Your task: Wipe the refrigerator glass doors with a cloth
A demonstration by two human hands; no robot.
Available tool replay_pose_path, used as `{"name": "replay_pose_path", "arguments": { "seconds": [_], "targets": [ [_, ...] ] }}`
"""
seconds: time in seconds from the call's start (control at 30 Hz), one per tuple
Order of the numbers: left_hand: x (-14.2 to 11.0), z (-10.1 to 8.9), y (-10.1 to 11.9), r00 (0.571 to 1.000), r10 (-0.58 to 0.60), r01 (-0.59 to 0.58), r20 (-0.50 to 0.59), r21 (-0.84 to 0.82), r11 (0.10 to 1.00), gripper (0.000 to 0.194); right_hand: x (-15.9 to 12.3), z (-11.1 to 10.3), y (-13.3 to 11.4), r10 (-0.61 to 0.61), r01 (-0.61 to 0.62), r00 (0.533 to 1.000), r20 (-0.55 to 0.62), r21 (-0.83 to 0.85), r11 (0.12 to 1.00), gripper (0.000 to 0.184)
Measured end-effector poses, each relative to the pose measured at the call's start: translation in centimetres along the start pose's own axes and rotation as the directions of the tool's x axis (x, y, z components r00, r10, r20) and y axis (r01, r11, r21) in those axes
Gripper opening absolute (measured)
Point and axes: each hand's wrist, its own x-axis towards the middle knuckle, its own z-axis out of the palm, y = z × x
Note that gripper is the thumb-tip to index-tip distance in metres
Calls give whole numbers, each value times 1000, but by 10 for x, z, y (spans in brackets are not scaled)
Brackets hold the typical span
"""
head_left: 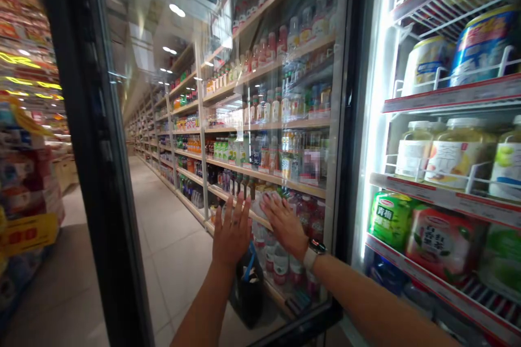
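A glass cooler door with a black frame stands swung open before me. My left hand lies against the glass, its fingers stretched upward and slightly spread. Just right of it, my right hand rests flat on the same pane, fingers extended and pointing up to the left. A pale patch shows beside the right fingertips; whether it is a cloth or a reflection, I cannot tell. A watch is on the right wrist. Below the hands, a dark container with a blue strip appears in the glass.
On my right, the lit cooler holds bottles, cans and drink packs on wire shelves. Long shelves of bottled drinks show through or in the glass. Left of the door frame are a floor aisle and a blurred goods display.
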Motion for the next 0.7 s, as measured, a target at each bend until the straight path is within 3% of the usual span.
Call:
{"name": "replay_pose_path", "arguments": {
  "seconds": [0.13, 0.23, 0.5, 0.7],
  "targets": [
    [-1, 1, 0, 1000, -7, 7, 21, -3, 1000, 65, 51, -20, 4, 45, -44, 997, -62, 21, 999, 68],
    [-1, 1, 0, 1000, 4, -4, 20, 12, 1000, 64, 58, -21, 0, 63, -56, 992, -111, 62, 996, 69],
    [0, 0, -1, 1000, 10, -10, 3, -13, 1000, 68, -2, 10, -8, -48, 48, 999, -8, 43, 998, 68],
    [1, -2, -1, 1000, 6, -6, 24, -12, 1000, 67, -32, 21, -11, -84, 83, 996, 22, 37, 996, 64]
  ]
}}
